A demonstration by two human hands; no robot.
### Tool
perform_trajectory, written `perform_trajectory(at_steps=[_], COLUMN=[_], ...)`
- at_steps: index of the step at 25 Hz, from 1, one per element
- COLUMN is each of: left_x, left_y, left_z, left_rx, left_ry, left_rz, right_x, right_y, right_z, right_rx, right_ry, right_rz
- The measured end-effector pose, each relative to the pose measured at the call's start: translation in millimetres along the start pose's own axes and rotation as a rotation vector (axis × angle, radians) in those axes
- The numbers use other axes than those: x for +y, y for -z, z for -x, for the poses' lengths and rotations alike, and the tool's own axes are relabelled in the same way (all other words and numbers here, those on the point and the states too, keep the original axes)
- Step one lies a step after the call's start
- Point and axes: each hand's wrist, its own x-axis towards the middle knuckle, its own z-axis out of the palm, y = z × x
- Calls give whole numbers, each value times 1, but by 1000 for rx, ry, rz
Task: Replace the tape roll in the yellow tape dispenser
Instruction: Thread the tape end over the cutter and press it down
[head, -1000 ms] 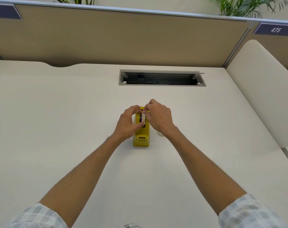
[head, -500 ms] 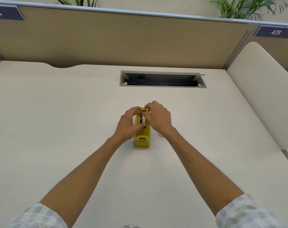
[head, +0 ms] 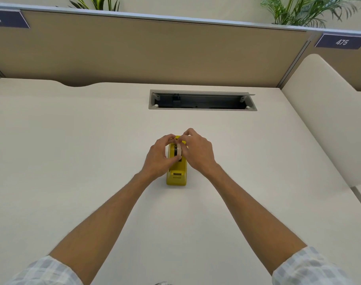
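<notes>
A yellow tape dispenser (head: 176,176) stands on the white desk (head: 72,151), its cutter end toward me. A white tape roll (head: 178,151) sits upright in the dispenser's slot, a dark core just showing inside it. My left hand (head: 160,156) pinches the roll from the left with thumb and fingers. My right hand (head: 198,152) grips it from the right, fingertips curled over the top. Both hands cover the dispenser's far half.
An open grey cable tray (head: 202,99) is recessed in the desk behind the dispenser. A tan partition (head: 155,54) closes the far side, with plants above it. A rounded white side panel (head: 327,112) stands at the right.
Both hands stay on the roll at the dispenser and have barely shifted. The camera view has tilted slightly.
</notes>
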Motion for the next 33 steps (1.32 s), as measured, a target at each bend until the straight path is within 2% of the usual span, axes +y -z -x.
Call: perform_trajectory(at_steps=[5,11,18,24,33], left_x=[-1,2,7,7,2], left_y=[1,1,6,9,12], left_z=[0,2,6,7,4], left_rx=[0,10,22,2,-78], left_ry=[6,-8,-52,-71,-86], left_rz=[-10,-26,-31,-56,-134], right_x=[2,4,8,14,17], right_y=[0,-4,-9,-9,-6], right_z=[8,12,16,12,7], right_rx=[25,47,63,-37,-94], right_ry=[60,48,-20,-43,-27], right_rz=[25,4,-149,-188,-200])
